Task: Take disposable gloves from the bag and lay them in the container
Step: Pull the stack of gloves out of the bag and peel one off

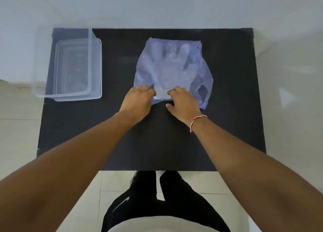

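A thin bluish plastic bag [197,64] lies flat in the middle of the black table, its mouth toward me. Clear disposable gloves [172,67] show faintly through it as a pale stack. My left hand [138,100] pinches the near edge of the bag on the left side. My right hand [183,102] grips the same edge a little to the right, fingers curled on the plastic. A clear rectangular container [95,69] stands at the table's far left corner, with nothing inside that I can make out.
The black table [122,141] ends at a wall behind and at a near edge just in front of my legs. The container overhangs the table's left edge. Pale floor tiles surround the table.
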